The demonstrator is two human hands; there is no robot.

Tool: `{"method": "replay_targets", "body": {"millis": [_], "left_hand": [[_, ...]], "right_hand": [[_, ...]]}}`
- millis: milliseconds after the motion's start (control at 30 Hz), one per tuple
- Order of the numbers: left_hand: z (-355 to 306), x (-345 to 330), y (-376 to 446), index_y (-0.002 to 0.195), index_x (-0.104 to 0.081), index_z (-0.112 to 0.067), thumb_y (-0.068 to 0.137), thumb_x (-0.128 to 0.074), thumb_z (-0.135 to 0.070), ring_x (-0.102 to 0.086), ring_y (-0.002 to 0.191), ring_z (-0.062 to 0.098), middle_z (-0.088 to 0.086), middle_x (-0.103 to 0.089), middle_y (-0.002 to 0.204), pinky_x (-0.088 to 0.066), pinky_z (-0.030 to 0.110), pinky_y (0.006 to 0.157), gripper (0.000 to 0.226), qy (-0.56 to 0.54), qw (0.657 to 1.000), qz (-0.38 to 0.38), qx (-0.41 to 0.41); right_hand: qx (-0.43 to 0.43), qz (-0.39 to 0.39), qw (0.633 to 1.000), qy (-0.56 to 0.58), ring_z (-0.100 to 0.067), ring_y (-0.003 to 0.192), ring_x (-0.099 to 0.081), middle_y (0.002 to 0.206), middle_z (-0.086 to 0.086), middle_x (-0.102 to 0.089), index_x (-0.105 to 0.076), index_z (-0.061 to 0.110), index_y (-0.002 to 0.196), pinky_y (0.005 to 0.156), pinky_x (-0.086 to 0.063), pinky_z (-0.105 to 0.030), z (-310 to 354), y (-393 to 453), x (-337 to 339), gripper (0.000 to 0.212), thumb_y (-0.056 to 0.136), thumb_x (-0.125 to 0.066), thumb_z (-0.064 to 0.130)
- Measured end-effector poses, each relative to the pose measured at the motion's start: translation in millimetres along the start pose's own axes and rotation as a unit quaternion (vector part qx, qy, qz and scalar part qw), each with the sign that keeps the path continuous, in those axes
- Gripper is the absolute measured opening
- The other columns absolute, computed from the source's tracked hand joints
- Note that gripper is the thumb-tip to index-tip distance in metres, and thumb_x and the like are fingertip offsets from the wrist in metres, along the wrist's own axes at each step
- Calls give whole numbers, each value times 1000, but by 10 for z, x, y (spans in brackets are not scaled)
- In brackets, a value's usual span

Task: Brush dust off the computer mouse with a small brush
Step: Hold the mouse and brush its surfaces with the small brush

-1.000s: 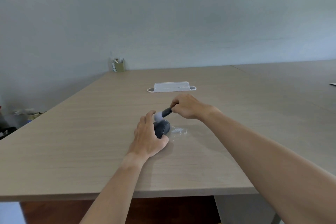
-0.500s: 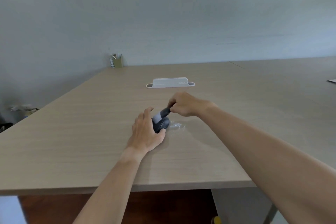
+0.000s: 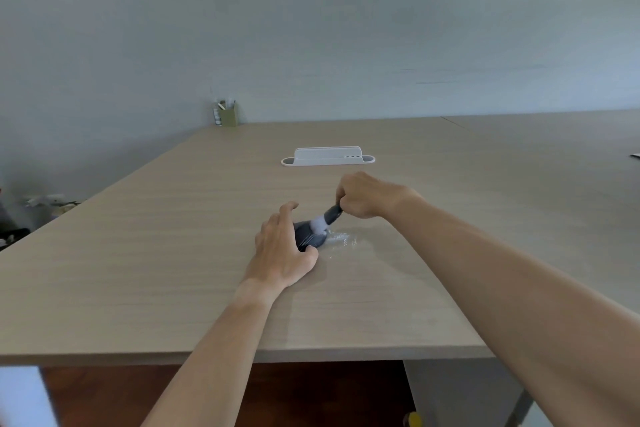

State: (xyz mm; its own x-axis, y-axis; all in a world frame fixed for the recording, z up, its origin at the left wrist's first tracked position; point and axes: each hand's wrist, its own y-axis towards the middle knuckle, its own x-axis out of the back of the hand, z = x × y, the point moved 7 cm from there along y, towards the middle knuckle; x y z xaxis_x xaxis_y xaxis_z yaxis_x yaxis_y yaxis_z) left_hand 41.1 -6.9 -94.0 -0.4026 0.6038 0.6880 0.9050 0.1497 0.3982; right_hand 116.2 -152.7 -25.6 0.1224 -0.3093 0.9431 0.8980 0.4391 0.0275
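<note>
A dark grey computer mouse [image 3: 309, 236] lies on the light wooden table [image 3: 173, 236], a little in from the front edge. My left hand [image 3: 282, 249] wraps around the mouse's left side and holds it down. My right hand [image 3: 369, 195] is closed on the dark handle of a small brush [image 3: 327, 217]. The brush's pale bristles rest on the top of the mouse. A patch of white dust [image 3: 341, 238] lies on the table just right of the mouse.
A white slotted stand [image 3: 328, 156] sits farther back on the table. An olive pen holder [image 3: 227, 113] stands at the back left against the wall. The table's front edge [image 3: 242, 355] is close below my forearms.
The brush head has shifted slightly across the top of the mouse, and the view has tilted a little. My left hand stays on the mouse.
</note>
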Motion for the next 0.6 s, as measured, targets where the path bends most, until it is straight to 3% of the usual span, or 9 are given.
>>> {"method": "replay_targets", "body": {"millis": [133,300,433,500,600], "left_hand": [[-28,10,5,140,-29,-25,72,-62,-23,-40,124,23,0,-50,121,-27,31,101,75,12,1000,-4,-4],[19,-1,4,139,-29,-30,71,-63,-23,-42,121,22,-6,-48,114,-28,28,97,76,-9,1000,0,11],[-1,5,-7,140,-29,-26,74,-63,-23,-41,124,23,0,-51,121,-30,33,103,74,3,1000,-4,3],[-17,13,-11,140,-29,-25,74,-63,-22,-41,124,23,1,-50,122,-30,34,106,74,5,1000,-6,4],[-27,16,-7,140,-30,-25,73,-64,-21,-43,122,23,-1,-50,118,-31,36,107,76,6,1000,-5,5]], "right_hand": [[-1,-28,999,23,-31,86,-63,101,-20,-72,-72,0,91,82,-55,-46,-47,21,116,32,76,-45,8],[49,-10,995,81,-19,87,-58,87,0,-68,-79,13,96,74,-44,-29,116,-34,-15,33,78,-53,2],[21,-14,1000,-6,-34,86,-63,74,2,-60,-64,25,62,67,-46,-34,-56,-58,18,31,73,-46,2],[15,-28,999,0,-34,92,-63,82,-2,-64,-66,25,65,69,-49,-37,-94,-91,103,31,74,-45,2],[37,-51,991,119,-22,93,-57,85,-5,-68,-79,12,91,74,-48,-33,2,-117,177,31,79,-53,1]]}}
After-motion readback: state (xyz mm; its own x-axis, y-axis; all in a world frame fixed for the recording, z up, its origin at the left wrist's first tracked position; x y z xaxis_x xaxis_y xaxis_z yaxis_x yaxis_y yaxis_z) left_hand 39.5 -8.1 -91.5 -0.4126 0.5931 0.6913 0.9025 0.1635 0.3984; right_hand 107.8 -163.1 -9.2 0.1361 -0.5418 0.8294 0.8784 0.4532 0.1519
